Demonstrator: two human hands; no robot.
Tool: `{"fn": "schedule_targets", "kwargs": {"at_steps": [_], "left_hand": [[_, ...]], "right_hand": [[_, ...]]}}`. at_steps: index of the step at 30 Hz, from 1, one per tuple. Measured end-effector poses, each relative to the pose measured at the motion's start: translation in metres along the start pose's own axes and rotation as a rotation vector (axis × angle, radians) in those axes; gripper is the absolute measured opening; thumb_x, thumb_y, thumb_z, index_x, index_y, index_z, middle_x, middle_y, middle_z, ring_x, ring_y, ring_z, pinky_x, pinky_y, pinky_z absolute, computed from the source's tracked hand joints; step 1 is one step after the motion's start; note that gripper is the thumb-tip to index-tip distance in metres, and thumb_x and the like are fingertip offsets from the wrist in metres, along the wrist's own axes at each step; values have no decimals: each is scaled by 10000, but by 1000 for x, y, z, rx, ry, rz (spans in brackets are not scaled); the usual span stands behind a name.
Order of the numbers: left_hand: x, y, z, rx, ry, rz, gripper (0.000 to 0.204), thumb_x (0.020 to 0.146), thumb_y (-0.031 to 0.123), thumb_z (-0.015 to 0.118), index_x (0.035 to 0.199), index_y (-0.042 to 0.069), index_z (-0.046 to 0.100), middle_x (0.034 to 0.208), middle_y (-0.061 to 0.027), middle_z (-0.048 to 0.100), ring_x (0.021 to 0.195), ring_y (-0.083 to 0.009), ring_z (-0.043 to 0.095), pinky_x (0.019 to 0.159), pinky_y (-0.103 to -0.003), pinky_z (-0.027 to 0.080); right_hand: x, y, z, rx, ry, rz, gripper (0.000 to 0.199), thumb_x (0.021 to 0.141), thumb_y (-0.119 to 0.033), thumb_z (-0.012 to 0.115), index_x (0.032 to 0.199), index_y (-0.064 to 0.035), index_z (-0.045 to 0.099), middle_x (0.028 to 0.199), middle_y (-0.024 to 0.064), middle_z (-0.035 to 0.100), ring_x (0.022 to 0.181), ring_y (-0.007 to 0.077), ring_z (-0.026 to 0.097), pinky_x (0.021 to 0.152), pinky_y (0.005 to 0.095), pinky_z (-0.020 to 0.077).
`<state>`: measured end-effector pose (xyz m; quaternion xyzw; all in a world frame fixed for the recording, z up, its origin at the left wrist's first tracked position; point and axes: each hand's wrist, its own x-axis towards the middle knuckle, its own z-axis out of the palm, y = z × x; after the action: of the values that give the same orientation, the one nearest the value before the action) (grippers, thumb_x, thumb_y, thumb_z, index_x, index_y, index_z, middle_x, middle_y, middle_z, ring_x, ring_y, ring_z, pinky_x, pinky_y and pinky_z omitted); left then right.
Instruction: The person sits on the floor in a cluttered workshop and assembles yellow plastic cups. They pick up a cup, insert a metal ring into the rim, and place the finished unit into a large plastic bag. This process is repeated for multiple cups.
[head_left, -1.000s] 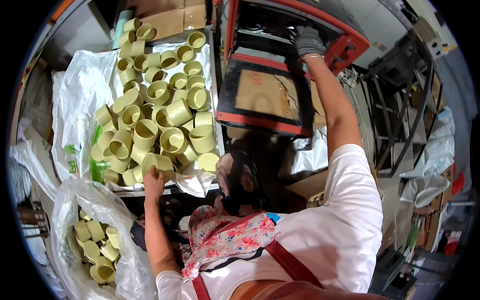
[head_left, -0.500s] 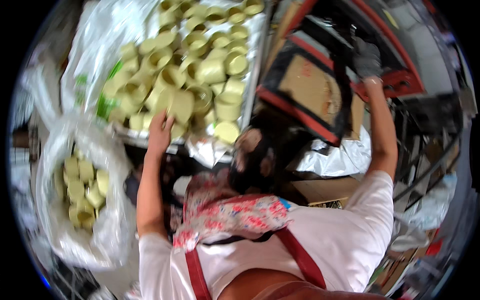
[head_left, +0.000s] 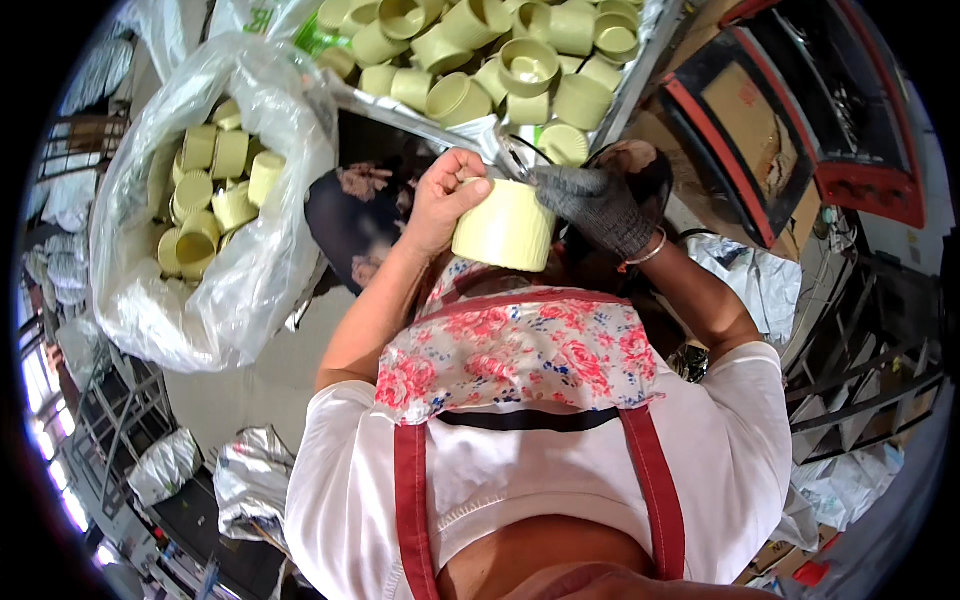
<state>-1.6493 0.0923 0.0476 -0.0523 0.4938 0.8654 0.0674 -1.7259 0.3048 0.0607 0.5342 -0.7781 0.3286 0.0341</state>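
My bare left hand (head_left: 447,198) is closed on the rim of a pale yellow ribbed cup (head_left: 500,232), thumb and fingers pinching its upper left edge. The cup hangs over my lap with its ribbed side toward me. At its upper right, my right hand (head_left: 598,208) in a dark grey knit glove is closed around a slim metal tool (head_left: 514,158). The tool's exact kind cannot be made out. Gloved fingers hide part of the cup's right rim. Beyond both hands, many similar yellow cups (head_left: 530,66) lie heaped on a lined tray.
A clear plastic bag (head_left: 122,265) holding several yellow cups stands open at my left. To the right is a red and black framed machine part (head_left: 868,192), with a silvery sheet (head_left: 745,278) below it. A metal rack (head_left: 860,385) stands farther right.
My left hand has drawn a cup from the heap back over my lap. My gloved right hand has come from the red and black frame to the cup. My view has shifted.
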Motion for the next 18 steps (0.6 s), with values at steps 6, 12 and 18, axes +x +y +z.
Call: {"fn": "schedule_targets", "kwargs": {"at_steps": [6,12,18], "left_hand": [[-39,-19,-13,77,-15,24,642,718,136,654,1289,29,381,1244,-87,414,1160,-163,379,931,-288,334],[-57,-21,-34,154,-7,46,181,770,47,638,941,-12,652,1140,-55,493,877,-95,536,756,-223,435],[-62,-18,-37,11,24,-77,126,778,72,642,860,-22,655,1076,-41,502,878,-106,516,757,-231,427]], "right_hand": [[-2,-39,10,654,-334,401,294,836,-227,544,1094,-100,604,999,83,634,883,179,621,800,270,466],[-6,-51,20,941,-237,779,244,796,-177,624,983,-19,630,860,47,648,787,76,565,742,241,465],[-3,-69,16,815,-213,769,199,796,-191,624,890,-16,633,801,52,633,713,94,571,689,250,473]]}}
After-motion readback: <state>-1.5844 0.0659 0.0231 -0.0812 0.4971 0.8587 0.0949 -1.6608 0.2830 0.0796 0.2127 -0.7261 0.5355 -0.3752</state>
